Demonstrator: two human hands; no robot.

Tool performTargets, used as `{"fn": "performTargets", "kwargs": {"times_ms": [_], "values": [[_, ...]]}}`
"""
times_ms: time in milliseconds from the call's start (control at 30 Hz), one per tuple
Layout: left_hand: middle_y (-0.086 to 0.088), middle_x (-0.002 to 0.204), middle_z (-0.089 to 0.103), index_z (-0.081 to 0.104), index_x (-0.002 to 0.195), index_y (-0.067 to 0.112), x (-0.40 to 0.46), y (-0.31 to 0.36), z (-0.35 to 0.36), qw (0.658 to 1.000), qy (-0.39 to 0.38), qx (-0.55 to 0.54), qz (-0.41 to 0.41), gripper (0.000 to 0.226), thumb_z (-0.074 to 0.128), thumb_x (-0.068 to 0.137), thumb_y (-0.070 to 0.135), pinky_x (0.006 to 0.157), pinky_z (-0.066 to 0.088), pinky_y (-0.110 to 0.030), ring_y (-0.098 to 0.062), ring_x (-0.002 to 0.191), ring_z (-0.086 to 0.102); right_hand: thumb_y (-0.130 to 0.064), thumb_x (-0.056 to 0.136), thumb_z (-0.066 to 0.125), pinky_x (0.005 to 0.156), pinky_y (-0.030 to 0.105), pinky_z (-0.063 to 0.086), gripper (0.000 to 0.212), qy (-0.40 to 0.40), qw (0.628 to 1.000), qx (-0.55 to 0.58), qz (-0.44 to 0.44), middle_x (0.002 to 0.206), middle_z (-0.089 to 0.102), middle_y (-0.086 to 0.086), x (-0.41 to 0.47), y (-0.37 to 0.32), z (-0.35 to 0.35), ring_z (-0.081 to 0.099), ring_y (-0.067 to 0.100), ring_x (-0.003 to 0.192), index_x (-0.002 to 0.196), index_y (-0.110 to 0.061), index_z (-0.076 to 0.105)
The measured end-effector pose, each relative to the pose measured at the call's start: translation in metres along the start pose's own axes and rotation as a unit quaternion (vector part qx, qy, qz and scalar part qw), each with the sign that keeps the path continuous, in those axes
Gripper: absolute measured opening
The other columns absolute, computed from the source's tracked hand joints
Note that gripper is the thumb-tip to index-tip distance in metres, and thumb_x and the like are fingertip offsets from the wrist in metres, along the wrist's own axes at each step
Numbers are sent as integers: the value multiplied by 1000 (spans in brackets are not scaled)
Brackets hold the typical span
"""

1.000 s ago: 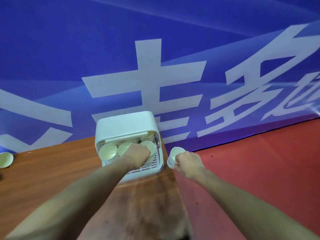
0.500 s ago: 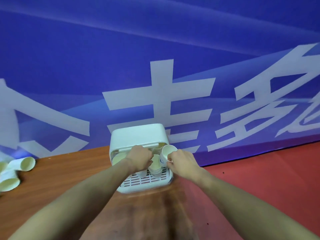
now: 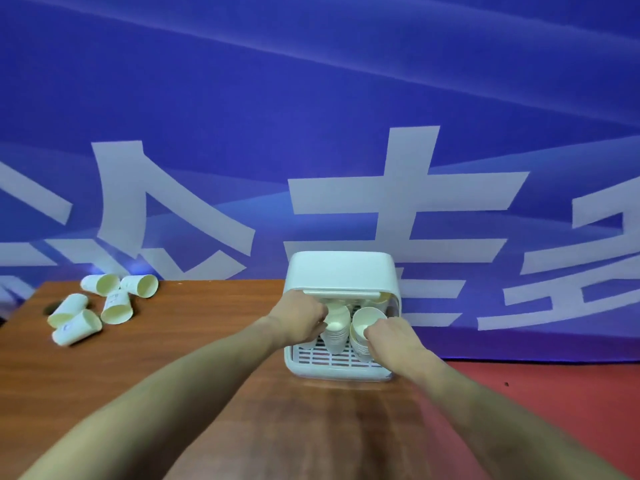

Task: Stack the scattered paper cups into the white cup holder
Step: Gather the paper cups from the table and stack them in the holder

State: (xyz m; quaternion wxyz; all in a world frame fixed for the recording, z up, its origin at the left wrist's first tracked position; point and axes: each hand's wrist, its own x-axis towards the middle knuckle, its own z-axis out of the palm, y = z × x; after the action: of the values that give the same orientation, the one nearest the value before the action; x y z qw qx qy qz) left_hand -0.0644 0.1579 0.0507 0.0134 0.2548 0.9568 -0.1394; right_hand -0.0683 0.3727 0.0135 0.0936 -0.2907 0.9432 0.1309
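Holder: white cup holder (image 3: 341,271), boxy with rounded top, standing at the far right edge of the wooden table (image 3: 207,341), its open front facing the viewer and a slotted tray floor visible at the near side.

Contents: two upright stacks of paper cups inside the holder. Middle stack (image 3: 335,332) sits just right of the left hand. Right stack (image 3: 363,332) sits beside it, its cream interior showing at the top. More cup rims show dimly deeper inside, under the holder's roof.

Left hand (image 3: 300,318): reaches into the holder's left part, fingers curled, knuckles touching the middle stack. What the fingers close on is hidden by the hand, so the grip cannot be told.

Right hand (image 3: 389,336): at the holder's right front, fingers curled round the top cup of the right stack, thumb at its rim.

Loose cups: scattered paper cups (image 3: 100,308), five lying on their sides in a cluster at the far left of the table, well apart from the holder, some touching one another.

Backdrop: blue banner (image 3: 311,116) with large white characters behind the table. Red floor (image 3: 554,393) to the right.
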Motion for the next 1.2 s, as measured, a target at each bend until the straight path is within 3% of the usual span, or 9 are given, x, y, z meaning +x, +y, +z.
{"fn": "performTargets", "kwargs": {"times_ms": [167,300,533,700,867,1033,1200], "values": [[-3,90,71,67,90,20,-15,-3,6,1000,-16,-4,-26,30,45,94,40,60,27,-29,-28,85,65,-6,84,53,63,32,40,21,-30,999,-7,-12,97,71,9,11,-3,15,67,32,91,96,-14,68],[-3,91,70,68,96,21,-23,-9,11,998,-46,-24,-46,29,47,94,42,61,35,-29,-29,87,64,-18,88,55,63,30,37,15,-39,999,13,-11,99,70,8,16,-3,23,67,29,93,97,-14,66],[-3,91,70,68,99,24,-35,-25,11,996,-66,-3,-65,30,47,94,44,61,36,-29,-30,81,65,-16,87,50,67,32,41,19,-46,998,34,8,101,68,7,22,-7,12,65,29,93,99,-12,64],[-2,88,69,62,82,22,-49,-46,-5,992,-81,11,-99,27,46,93,40,61,41,-30,-27,72,60,-18,88,49,75,33,47,21,10,1000,5,-4,103,67,9,35,-12,-40,64,31,96,101,-13,65],[-4,92,69,66,88,19,-72,-94,-22,985,-61,16,-160,25,50,91,38,68,45,-30,-30,85,65,-22,88,49,68,32,36,16,96,995,-2,-33,100,66,10,59,-26,-121,62,32,93,95,-13,61],[1,95,68,64,91,22,-116,-159,-30,972,-39,30,-228,29,50,92,48,64,40,-28,-24,88,65,-22,88,49,61,30,35,12,129,991,-10,-45,77,52,3,94,-69,-182,53,29,73,79,-15,51],[-1,96,67,67,96,22,-172,-218,-22,954,-42,10,-295,31,51,92,49,64,41,-28,-23,88,65,-24,86,49,62,29,37,16,150,985,-9,-86,80,57,5,132,-138,-219,59,30,77,88,-14,62]]}}
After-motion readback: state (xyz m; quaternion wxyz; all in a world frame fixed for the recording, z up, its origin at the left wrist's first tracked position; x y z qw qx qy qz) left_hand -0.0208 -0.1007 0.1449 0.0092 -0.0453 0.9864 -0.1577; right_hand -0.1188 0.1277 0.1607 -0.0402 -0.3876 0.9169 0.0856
